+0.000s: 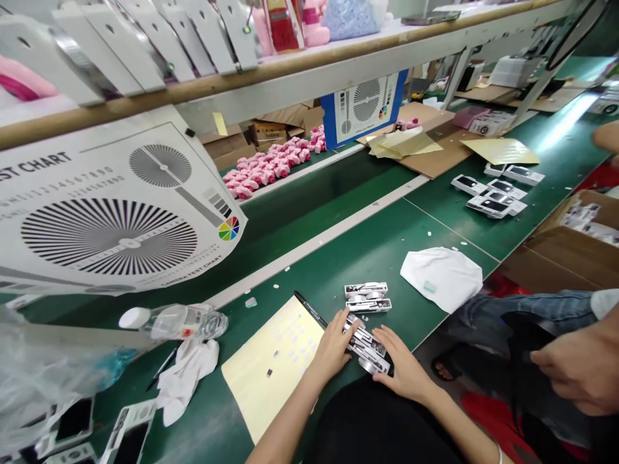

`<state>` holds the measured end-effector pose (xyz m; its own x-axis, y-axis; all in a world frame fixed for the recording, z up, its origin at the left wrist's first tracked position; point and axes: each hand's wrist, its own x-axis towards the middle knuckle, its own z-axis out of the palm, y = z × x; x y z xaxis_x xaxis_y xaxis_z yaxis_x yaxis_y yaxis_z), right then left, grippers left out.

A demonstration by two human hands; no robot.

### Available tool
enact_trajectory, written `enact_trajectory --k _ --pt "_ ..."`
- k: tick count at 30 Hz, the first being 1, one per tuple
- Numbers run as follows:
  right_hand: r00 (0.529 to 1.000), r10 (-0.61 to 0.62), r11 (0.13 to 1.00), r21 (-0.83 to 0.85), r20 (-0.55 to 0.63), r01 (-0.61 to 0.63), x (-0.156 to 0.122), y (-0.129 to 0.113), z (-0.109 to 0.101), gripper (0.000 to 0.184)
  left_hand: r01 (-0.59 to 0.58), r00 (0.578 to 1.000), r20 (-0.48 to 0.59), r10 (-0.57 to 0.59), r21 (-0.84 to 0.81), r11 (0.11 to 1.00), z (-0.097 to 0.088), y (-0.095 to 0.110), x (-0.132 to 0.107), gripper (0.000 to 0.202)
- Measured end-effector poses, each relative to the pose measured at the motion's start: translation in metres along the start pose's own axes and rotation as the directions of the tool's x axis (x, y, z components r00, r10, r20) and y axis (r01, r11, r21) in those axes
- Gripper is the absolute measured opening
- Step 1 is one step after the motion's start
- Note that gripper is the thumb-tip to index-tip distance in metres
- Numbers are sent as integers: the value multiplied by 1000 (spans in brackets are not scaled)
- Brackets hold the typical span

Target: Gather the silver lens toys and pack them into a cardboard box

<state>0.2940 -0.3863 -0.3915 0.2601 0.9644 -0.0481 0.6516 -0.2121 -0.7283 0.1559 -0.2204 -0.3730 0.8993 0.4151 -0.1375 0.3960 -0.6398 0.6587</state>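
In the head view, the person's left hand and right hand sit close together at the near edge of a green workbench, on either side of a row of overlapping silver-and-black printed strips. The row's long axis runs diagonally from upper left to lower right, with its far end pointing toward the left fingers. The left fingers lie on the strips' upper end, and the right fingers press against their side, but whether the hands are clamping the strips cannot be told. Two similar strips lie just beyond, apart from the hands. To the left, a black marker rests along the edge of a pale yellow backing sheet, which is dotted with small pieces. Beyond that are a clear plastic water bottle, a crumpled white cloth and a large camera test chart, which overhangs the bench. A folded white cloth lies to the right. Further off are pink moulded pieces and white-framed phone-like units. At far right, another person's hand hangs above a denim-covered leg, well apart from the strips.
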Motion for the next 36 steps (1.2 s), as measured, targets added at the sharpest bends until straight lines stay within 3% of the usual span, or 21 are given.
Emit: enact_trajectory --k 4,12,17,23,31,34,36 --pt "978 120 992 21 168 -126 5 -1 -14 67 -60 998 -11 60 58 997 10 -8 1 62" --pt "973 97 988 98 208 -120 31 15 -48 61 50 981 -194 -26 118 992 51 -13 -5 68" --pt "987 70 985 148 143 -92 38 15 -63 51 43 971 -238 -15 115 992 58 -13 0 69" --pt "991 100 985 148 -83 -87 59 24 -79 34 0 973 -232 23 99 995 57 -14 -8 65" --pt "982 70 996 66 -174 -59 107 38 -68 35 -74 979 -188 83 52 996 49 -20 -31 66" --pt "973 82 996 58 -217 -71 98 23 -71 30 -52 985 -162 54 14 999 46 -19 -33 69" --pt "985 65 997 62 -159 -55 82 8 -73 26 -29 989 -147 27 -13 999 43 -17 -34 71"
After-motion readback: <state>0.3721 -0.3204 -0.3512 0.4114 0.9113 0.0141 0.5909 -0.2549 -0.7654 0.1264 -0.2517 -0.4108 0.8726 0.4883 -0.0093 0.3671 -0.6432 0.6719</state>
